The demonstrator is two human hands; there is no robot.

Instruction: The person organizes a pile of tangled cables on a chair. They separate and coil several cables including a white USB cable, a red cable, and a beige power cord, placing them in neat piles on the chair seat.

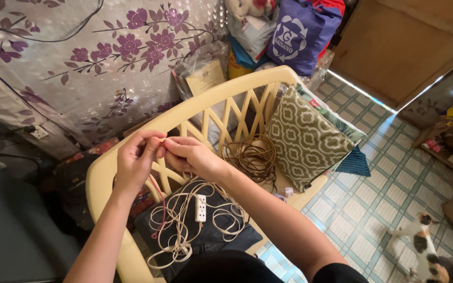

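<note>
Nearest the camera, two bare forearms reach up from the bottom edge toward a cream plastic chair [132,157] with a lattice back. The left hand [135,160] and the right hand [190,156] meet just in front of the chair's backrest, fingertips touching, both closed in a pinch around the end of a thin cream-coloured cord [159,142]; what exactly sits between the fingers is too small to tell. Directly below the hands, on a folded dark blue cloth [216,238] covering the chair seat, lies a loose tangle of the same pale cord [176,230], with a white multi-socket extension block [201,208] resting in the middle of the loops. To the right of the right hand, still on the seat, lies a coil of brownish cable [250,157]. Just beyond that coil, a green cushion with a white geometric pattern [305,139] leans against the chair arm, with a teal cloth [353,163] poking out beneath it. Above the hands, behind the chair, hangs a pale sheet printed with purple flowers [106,47], and to the upper right of the hands a purple bag [297,34] sits among other bundles. Far to the lower right of the hands, on a tiled floor [373,209] of green and white squares, stands a calico cat [423,246].
</note>
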